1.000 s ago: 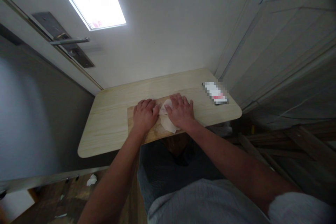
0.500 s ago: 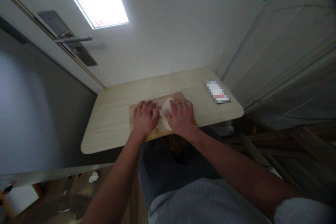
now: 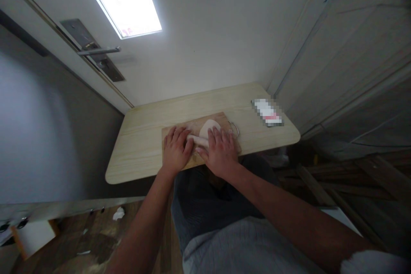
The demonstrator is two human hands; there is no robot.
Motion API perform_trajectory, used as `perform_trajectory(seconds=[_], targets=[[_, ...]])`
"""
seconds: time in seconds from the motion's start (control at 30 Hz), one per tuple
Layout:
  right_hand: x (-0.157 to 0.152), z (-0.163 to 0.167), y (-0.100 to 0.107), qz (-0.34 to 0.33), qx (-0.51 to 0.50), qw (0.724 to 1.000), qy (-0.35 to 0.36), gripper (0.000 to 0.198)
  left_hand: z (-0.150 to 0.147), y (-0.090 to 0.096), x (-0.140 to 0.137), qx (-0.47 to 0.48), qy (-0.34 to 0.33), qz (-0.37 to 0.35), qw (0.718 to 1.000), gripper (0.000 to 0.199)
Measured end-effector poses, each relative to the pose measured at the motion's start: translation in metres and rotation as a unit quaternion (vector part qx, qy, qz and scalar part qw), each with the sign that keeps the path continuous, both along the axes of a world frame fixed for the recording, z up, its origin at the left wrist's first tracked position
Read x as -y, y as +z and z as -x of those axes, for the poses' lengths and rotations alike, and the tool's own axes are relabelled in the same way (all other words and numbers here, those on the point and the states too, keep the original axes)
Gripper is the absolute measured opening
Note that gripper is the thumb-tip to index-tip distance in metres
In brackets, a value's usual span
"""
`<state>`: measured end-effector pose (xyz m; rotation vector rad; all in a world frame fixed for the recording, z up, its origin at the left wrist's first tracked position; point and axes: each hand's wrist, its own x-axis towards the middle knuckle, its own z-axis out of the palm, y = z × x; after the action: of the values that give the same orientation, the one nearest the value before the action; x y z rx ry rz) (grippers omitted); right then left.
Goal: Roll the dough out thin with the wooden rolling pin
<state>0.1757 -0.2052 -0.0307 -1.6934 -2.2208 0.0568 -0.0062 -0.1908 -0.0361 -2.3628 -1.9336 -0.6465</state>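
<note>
A floured wooden cutting board lies at the front edge of a small table. On it is a flat, pale piece of dough, its near part covered by the rolling pin and my fingers. The pale rolling pin runs crosswise, showing between my hands. My left hand lies over its left end and my right hand over its right end, both palms down with fingers bent forward across it. The pin's two ends are hidden under the hands.
A phone-like pixelated object rests on the right of the light wood table. The board's metal ring handle sticks out beyond my right hand. Behind the table stands a white door with a metal handle.
Both hands have rolled the pin back toward me, so more of the dough and the pin now shows. The ring handle is uncovered. The whole view has shifted slightly.
</note>
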Motion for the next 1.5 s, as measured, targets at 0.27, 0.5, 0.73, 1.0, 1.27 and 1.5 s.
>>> perform_trajectory(seconds=[0.27, 0.5, 0.73, 1.0, 1.27, 1.5], targets=[[0.018, 0.002, 0.000, 0.007, -0.029, 0.999, 0.015, 0.078, 0.003, 0.001, 0.006, 0.051, -0.004, -0.037, 0.998, 0.037], [0.021, -0.001, -0.004, -0.014, -0.080, 0.996, 0.046, 0.072, 0.001, -0.001, 0.009, 0.038, 0.007, -0.074, 0.996, 0.050], [0.023, -0.007, -0.005, -0.030, -0.120, 0.989, 0.079, 0.062, 0.002, -0.005, 0.006, 0.043, 0.049, -0.117, 0.991, 0.044], [-0.030, -0.047, -0.010, -0.097, -0.247, 0.961, 0.076, 0.038, 0.002, -0.008, 0.005, 0.070, 0.033, -0.110, 0.991, 0.032], [-0.076, -0.068, -0.039, -0.084, -0.436, 0.896, -0.010, 0.044, 0.003, -0.008, 0.002, 0.067, 0.043, -0.101, 0.992, 0.028], [-0.070, -0.068, -0.039, -0.055, -0.445, 0.894, 0.002, 0.045, 0.004, -0.006, -0.001, 0.066, 0.071, -0.098, 0.990, 0.025]])
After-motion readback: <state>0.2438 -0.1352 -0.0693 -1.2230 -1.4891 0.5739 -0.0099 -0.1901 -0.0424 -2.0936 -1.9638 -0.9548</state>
